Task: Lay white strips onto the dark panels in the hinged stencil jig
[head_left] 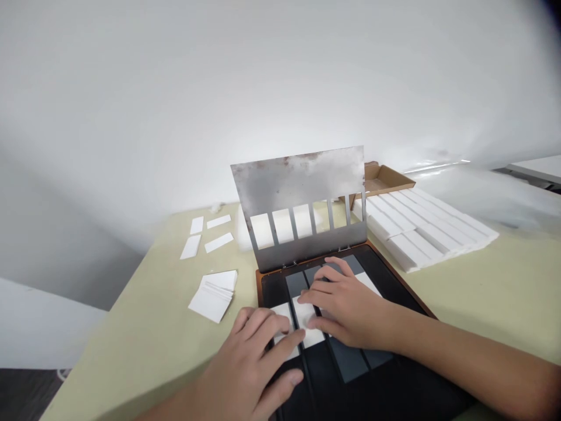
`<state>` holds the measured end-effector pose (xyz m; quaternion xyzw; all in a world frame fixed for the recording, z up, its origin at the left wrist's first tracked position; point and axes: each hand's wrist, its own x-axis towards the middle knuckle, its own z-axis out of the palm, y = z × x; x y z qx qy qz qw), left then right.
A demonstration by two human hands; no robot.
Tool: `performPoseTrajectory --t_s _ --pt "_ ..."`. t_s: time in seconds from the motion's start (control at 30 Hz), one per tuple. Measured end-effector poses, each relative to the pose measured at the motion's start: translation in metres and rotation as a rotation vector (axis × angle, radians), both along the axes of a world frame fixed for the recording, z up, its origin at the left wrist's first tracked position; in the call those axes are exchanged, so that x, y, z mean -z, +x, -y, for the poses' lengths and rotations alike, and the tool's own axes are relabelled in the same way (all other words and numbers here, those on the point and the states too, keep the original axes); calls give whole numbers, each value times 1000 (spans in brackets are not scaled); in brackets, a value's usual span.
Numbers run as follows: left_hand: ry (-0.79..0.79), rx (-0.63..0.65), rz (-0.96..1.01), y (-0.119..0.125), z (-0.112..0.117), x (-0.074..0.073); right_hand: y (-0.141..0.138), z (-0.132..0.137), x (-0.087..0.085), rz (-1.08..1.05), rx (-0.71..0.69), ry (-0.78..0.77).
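Tabletop (127,351) pale green, wall (131,88) white, left hand (249,362) and right hand (346,310) spreading fingers (322,286) on white cards (309,330).

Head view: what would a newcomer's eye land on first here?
The stained metal plate with slotted windows catches the eye first, standing up at the far edge of a black jig. Just below it, the left hand and right hand rest on white rectangular pieces on the jig. To the right, rows of white blocks lie on the pale green table.
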<state>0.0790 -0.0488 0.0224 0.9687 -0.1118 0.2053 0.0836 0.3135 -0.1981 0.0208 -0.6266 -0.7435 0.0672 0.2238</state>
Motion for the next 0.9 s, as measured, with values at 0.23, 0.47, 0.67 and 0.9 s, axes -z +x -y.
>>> performPoseTrajectory --t_s 0.23,0.47,0.67,0.9 --pt "23 198 -45 -1 0 1 0 -3 0 10 1 3" --pt "5 94 0 1 1 4 1 -1 0 24 -6 6" --pt "59 131 -40 0 0 -5 2 -1 -6 61 -30 -6" --pt "45 202 -69 3 5 -10 6 4 -14 33 -106 -10"
